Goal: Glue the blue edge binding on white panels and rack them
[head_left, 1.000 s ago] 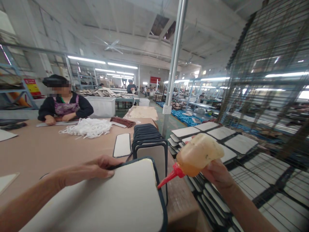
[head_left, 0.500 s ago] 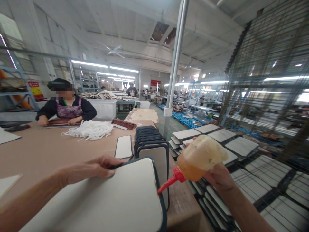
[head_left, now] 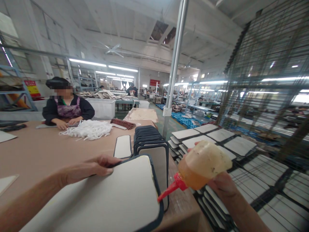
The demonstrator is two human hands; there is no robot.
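Observation:
My left hand [head_left: 96,167] grips the far edge of a large white panel [head_left: 108,196] with a dark blue border, thumb on top and fingers mostly hidden beneath. In my right hand [head_left: 223,183] is a translucent bottle [head_left: 202,164] of amber liquid, tilted down to the left. Its red nozzle [head_left: 170,188] has its tip at the panel's right edge, at the inner side of the border. A thin yellowish line runs along the border near the upper right corner.
Behind the panel stands a row of dark-edged panels [head_left: 152,141], beside a small white panel [head_left: 122,146]. White strips [head_left: 89,129] lie heaped near a person [head_left: 69,108] across the table [head_left: 60,148]. Wire racks with panels [head_left: 263,169] stand right; a metal post [head_left: 174,64] rises ahead.
The nozzle tip has moved slightly down along the panel's right edge, and the bottle has shifted a little right and down. The person's hands across the table have come closer together.

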